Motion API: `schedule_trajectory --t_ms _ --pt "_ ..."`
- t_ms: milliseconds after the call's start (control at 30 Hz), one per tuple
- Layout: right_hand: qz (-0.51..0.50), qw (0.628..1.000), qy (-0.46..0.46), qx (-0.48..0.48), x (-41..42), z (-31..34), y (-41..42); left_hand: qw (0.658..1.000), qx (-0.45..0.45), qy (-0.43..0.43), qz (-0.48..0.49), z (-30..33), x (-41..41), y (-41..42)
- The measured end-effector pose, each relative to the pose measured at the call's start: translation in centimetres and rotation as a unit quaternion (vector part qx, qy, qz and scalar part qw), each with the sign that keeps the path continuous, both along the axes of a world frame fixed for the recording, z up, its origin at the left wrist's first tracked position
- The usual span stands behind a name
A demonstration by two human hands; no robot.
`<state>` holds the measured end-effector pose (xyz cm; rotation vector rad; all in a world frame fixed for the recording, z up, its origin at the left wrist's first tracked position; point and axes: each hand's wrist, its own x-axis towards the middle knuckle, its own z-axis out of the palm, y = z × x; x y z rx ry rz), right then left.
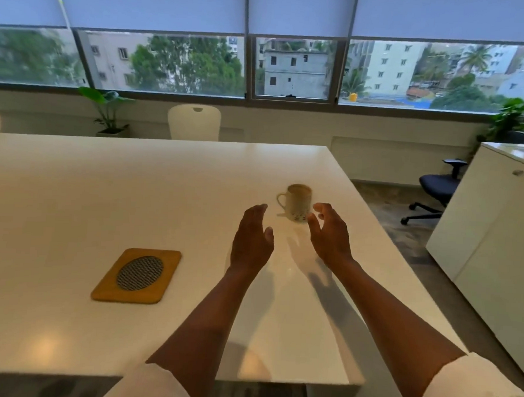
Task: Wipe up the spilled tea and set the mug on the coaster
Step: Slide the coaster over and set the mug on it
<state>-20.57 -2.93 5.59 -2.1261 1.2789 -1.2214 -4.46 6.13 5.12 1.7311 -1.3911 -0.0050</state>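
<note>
Nearest you, both rolled-up white sleeves (472,388) sit at the table's front edge, forearms stretched out over the white table (72,203). Your left hand (252,234) is spread with fingers straight, holding nothing. Your right hand (330,229) is likewise empty, its fingers loosely curved as if shaped for a grasp. Both hover short of the mug, one either side, not touching it.

To the left, well apart from the mug, lies the coaster (137,275) — a flat mustard-yellow pad with a dark woven oval in its middle.

Beyond your fingertips stands the mug (295,201), upright, pale with a band of small dark marks near the base, handle pointing left. It looks ceramic: stiff, breakable and probably smooth-glazed, so likely slippery if wet. It seems filled nearly to the rim, so expect some weight and sloshing — take it by the handle or wrap the body low, and keep it level. A faint sheen beside its base may be the spill; I can't tell for sure, and no cloth is in view.

No brand, label or legible writing shows anywhere.
</note>
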Motion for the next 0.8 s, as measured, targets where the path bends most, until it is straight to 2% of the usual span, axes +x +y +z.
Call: schedule_trajectory --t_ms 233,433,600,800 --pt "0.069 0.997 -0.004 0.015 9.2 -0.5 2.7 0.998 0.005 0.000 0.062 -1.1 8.4 3.8" --pt "0.149 0.988 0.033 0.024 15.1 -2.2 4.8 0.992 0.016 -0.003 0.129 -2.4 14.4 8.1" --pt "0.228 0.968 0.104 0.033 18.7 -4.4 7.0 0.984 0.049 0.002 0.173 -3.9 18.1 11.7" --pt "0.328 0.921 0.203 0.045 21.9 -6.4 9.8 0.970 0.125 0.003 0.210 -5.3 21.6 15.5"
